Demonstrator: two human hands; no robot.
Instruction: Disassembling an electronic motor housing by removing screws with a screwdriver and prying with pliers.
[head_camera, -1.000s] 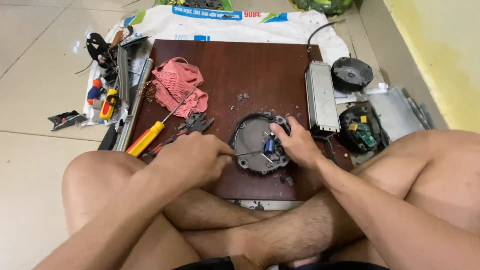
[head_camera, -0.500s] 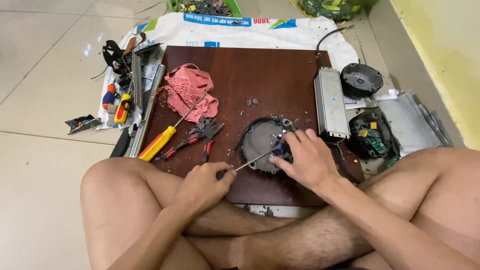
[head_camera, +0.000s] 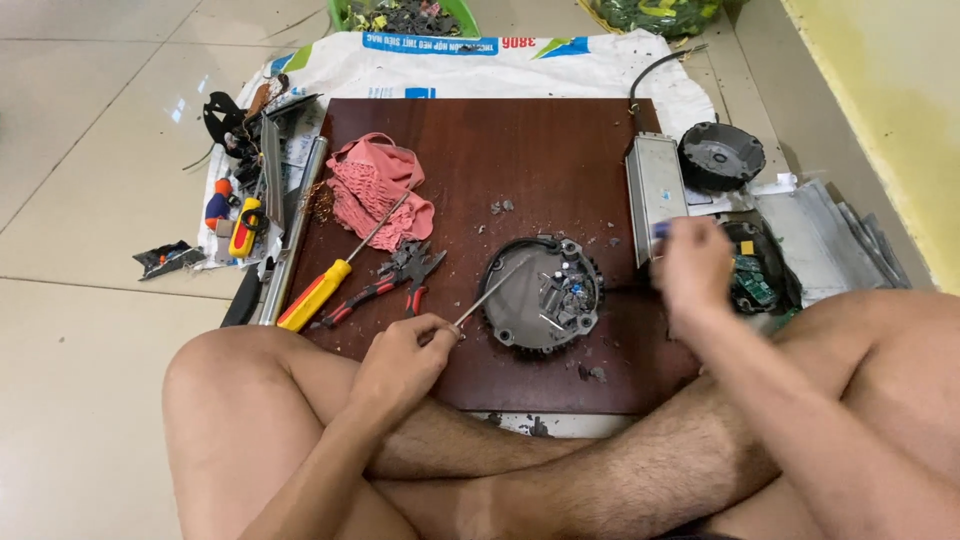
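Observation:
My left hand (head_camera: 405, 355) grips a thin screwdriver (head_camera: 492, 290) whose metal shaft slants up onto a round dark housing (head_camera: 545, 292) with a small circuit board inside it. The housing lies on a dark brown wooden board (head_camera: 500, 170). My right hand (head_camera: 692, 265), blurred, is off to the right of the housing and pinches a small blue part (head_camera: 660, 229) between its fingertips, near a long grey metal box (head_camera: 655, 195).
A yellow-handled screwdriver (head_camera: 318, 292), red-handled pliers (head_camera: 395, 280) and a pink cloth (head_camera: 378, 190) lie on the board's left. Further left are loose tools (head_camera: 245, 215). A round black cover (head_camera: 720, 155) and a green circuit board (head_camera: 755, 280) sit right. My crossed legs are below.
My right hand has lifted off the round housing and moved right with a small blue part. My left hand has stayed at the board's front edge with the screwdriver.

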